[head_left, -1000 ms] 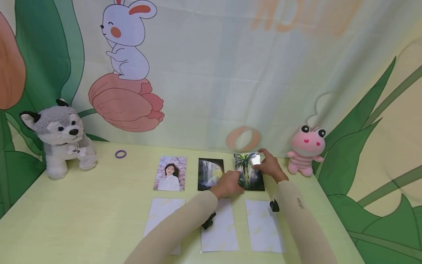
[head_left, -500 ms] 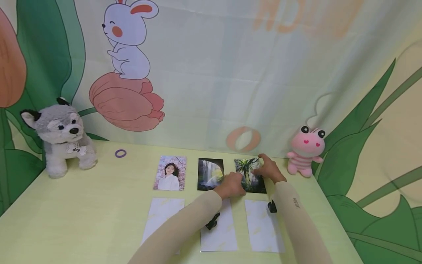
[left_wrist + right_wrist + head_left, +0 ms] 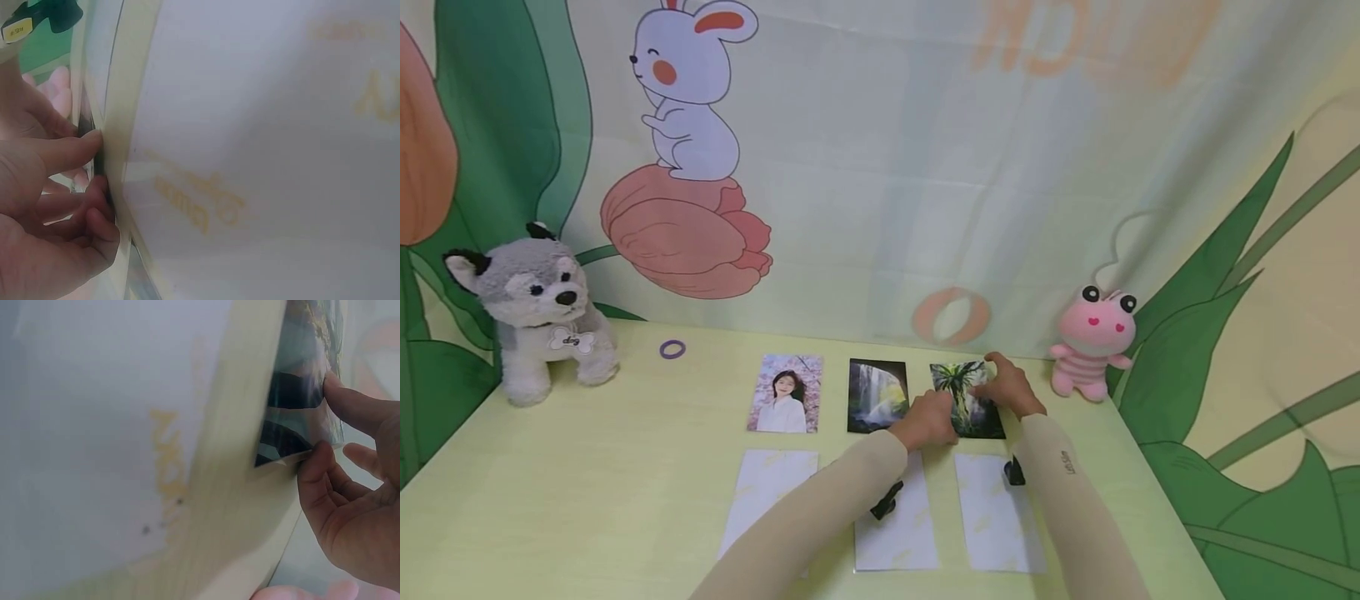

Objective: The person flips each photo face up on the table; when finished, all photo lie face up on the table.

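Observation:
A photo of a leafy tree [image 3: 958,377] lies at the right end of a row of three photos. My left hand [image 3: 927,419] pinches its left edge near the bottom, fingers curled. My right hand [image 3: 1013,388] holds its right side, the thumb on the picture and the other fingers at the top right corner. In the right wrist view, thumb and index finger sit at the edges of the glossy photo [image 3: 294,394]. Beside the left hand lies a waterfall photo [image 3: 874,387], its lower right corner hidden by that hand. Further left is a portrait photo [image 3: 784,396].
Three white sheets with faint yellow print, left [image 3: 767,483], middle [image 3: 898,542] and right [image 3: 996,521], lie nearer me, partly under my forearms. A purple ring [image 3: 672,349] and a plush dog [image 3: 542,308] are at the left; a pink plush frog [image 3: 1092,342] sits at the right.
The tree photo has come down and slightly toward me, and the bright glare on its top corner is gone. Both hands moved with it; over the last half second they barely shift.

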Action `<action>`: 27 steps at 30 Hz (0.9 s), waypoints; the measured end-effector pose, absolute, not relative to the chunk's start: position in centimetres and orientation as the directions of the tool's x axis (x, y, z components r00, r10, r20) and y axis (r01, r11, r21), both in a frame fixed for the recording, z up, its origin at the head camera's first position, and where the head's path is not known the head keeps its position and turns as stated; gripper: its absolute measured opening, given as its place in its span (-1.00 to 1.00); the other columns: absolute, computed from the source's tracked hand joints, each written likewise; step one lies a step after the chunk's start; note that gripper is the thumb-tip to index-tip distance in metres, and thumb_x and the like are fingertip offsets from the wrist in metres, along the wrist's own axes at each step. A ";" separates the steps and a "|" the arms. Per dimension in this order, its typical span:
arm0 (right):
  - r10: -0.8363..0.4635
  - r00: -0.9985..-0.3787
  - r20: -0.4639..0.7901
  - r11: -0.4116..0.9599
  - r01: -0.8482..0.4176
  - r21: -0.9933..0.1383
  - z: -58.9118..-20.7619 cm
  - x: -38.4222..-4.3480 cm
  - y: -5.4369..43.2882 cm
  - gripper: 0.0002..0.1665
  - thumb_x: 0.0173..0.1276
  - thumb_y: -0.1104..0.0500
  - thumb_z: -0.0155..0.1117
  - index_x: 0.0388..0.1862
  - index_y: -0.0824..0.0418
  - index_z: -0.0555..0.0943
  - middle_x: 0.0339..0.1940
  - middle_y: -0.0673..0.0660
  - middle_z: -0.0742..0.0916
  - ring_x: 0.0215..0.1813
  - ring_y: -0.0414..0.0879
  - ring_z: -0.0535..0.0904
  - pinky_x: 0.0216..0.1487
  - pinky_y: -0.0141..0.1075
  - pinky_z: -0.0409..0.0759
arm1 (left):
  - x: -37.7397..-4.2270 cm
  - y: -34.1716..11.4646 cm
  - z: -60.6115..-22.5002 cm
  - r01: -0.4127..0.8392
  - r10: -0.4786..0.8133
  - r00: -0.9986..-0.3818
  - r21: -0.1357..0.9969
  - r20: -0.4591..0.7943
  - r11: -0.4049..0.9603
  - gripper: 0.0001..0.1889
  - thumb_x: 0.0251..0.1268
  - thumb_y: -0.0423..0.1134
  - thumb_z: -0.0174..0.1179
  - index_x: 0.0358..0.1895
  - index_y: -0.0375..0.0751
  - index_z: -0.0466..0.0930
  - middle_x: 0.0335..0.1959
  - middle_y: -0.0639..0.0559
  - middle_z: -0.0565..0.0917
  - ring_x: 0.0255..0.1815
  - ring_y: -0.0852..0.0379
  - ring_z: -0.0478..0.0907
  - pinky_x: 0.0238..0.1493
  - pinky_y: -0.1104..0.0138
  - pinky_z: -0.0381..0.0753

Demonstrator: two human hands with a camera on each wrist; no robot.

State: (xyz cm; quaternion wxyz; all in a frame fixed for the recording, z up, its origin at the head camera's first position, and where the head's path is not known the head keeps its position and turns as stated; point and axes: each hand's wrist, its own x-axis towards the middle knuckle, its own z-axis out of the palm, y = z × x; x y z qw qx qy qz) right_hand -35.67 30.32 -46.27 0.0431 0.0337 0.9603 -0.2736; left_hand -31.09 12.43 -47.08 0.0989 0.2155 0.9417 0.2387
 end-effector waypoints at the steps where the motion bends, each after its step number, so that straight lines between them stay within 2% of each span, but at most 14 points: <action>1: 0.047 -0.994 -0.098 0.851 0.091 -0.517 -46.2 -35.6 30.3 -0.09 0.27 0.09 0.46 0.49 0.26 0.23 0.20 0.45 0.59 -0.02 0.23 0.58 0.08 0.13 0.52 | -31.1 12.5 -47.1 0.362 0.455 -0.887 0.489 -0.082 0.793 -0.67 0.03 -0.18 0.53 -0.26 -0.21 0.58 -0.33 -0.05 0.62 -0.24 -0.01 0.56 -0.20 0.17 0.52; 9: 0.080 -0.991 -0.104 0.861 0.121 -0.494 -46.2 -35.5 29.8 -0.13 0.28 0.11 0.45 0.45 0.32 0.26 0.23 0.47 0.57 0.09 0.29 0.56 0.15 0.17 0.49 | -31.0 12.7 -46.9 0.398 0.472 -0.879 0.444 -0.064 0.802 -0.70 0.04 -0.17 0.53 -0.34 -0.21 0.58 -0.39 -0.02 0.64 -0.28 0.03 0.58 -0.20 0.19 0.56; 17: 0.076 -0.989 -0.126 0.861 0.129 -0.491 -46.2 -35.5 30.0 -0.18 0.29 0.06 0.44 0.40 0.36 0.31 0.28 0.49 0.53 0.22 0.33 0.49 0.22 0.18 0.45 | -31.0 12.8 -46.6 0.400 0.476 -0.875 0.422 -0.090 0.814 -0.71 0.05 -0.18 0.51 -0.31 -0.21 0.58 -0.34 -0.02 0.67 -0.27 0.03 0.61 -0.26 0.22 0.56; 23: 0.057 -0.992 -0.110 0.844 0.107 -0.525 -46.5 -35.8 30.4 -0.12 0.29 0.07 0.44 0.45 0.34 0.25 0.33 0.51 0.48 0.30 0.39 0.44 0.27 0.23 0.41 | -31.0 12.7 -46.3 0.396 0.478 -0.874 0.440 -0.087 0.806 -0.72 0.04 -0.21 0.53 -0.37 -0.20 0.56 -0.42 0.00 0.64 -0.36 0.05 0.58 -0.31 0.23 0.54; 27: 0.056 -0.993 -0.106 0.838 0.105 -0.536 -47.1 -35.9 30.8 -0.08 0.30 0.06 0.43 0.50 0.30 0.19 0.31 0.50 0.51 0.28 0.38 0.46 0.28 0.22 0.41 | -31.0 12.6 -46.4 0.405 0.485 -0.870 0.439 -0.083 0.802 -0.70 0.03 -0.20 0.53 -0.34 -0.20 0.56 -0.40 0.00 0.64 -0.33 0.04 0.60 -0.27 0.22 0.56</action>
